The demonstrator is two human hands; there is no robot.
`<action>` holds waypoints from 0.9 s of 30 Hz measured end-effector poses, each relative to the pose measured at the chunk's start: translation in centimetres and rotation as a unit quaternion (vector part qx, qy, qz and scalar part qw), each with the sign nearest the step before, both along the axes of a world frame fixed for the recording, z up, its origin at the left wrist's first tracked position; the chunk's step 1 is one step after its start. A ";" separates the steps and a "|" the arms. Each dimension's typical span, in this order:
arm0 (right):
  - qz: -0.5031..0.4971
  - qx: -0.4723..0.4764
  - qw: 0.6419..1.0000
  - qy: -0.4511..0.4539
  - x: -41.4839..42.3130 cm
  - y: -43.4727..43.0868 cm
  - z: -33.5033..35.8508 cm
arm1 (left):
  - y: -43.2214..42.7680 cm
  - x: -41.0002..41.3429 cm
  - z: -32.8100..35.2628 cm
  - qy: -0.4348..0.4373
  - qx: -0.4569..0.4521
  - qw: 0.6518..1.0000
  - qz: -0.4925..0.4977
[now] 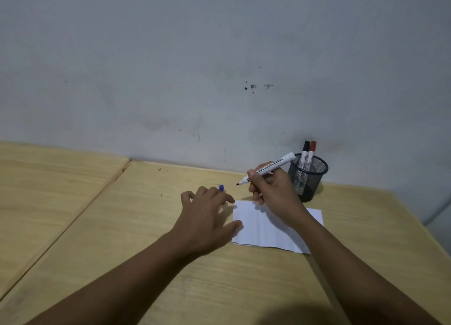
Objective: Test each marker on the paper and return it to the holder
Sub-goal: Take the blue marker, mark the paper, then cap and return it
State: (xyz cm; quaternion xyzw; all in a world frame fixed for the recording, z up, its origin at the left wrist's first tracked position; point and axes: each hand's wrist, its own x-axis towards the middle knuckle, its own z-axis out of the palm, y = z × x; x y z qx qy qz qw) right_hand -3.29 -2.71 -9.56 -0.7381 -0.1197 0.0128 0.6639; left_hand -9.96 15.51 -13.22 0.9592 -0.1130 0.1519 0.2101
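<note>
My right hand [273,192] grips an uncapped white marker [268,167], its dark tip pointing left and hanging just above the far edge of the white paper [266,229]. My left hand [207,212] rests spread on the table with its thumb on the paper's left edge. A blue cap [221,187] shows just beyond its fingers; whether the fingers hold it I cannot tell. The black mesh holder [308,178] stands behind the paper near the wall. Two capped markers stand in it, one black-capped [305,150] and one red-capped [312,150].
The wooden table [122,227] has a seam running diagonally on the left. A grey wall [219,80] rises right behind the table and holder. The table's right edge falls away beyond the paper.
</note>
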 end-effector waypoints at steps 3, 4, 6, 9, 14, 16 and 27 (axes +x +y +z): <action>0.020 -0.008 0.999 0.023 0.5 0.8 -1.7 | 0.4 0.2 -0.4 0.050 0.072 0.996 -0.030; 0.026 -0.015 0.999 0.029 0.7 0.9 -2.3 | 0.5 0.3 -0.5 0.056 0.080 0.995 -0.035; 0.027 -0.024 0.999 0.034 1.1 0.9 -3.2 | 0.7 0.3 -0.8 0.061 0.084 0.994 -0.040; 0.012 -0.040 0.999 0.023 1.1 0.7 -4.0 | 0.9 0.4 -1.0 0.076 0.089 0.992 -0.036; 0.006 -0.083 0.996 -0.031 1.3 0.4 -4.9 | 1.2 0.9 -1.3 0.101 0.090 0.990 -0.040; 0.005 -0.102 0.994 -0.043 1.5 0.5 -5.1 | 1.3 1.1 -1.4 0.111 0.094 0.988 -0.044; 0.016 -0.158 0.985 -0.066 2.2 0.5 -5.8 | 1.4 1.5 -1.7 0.108 0.082 0.989 -0.051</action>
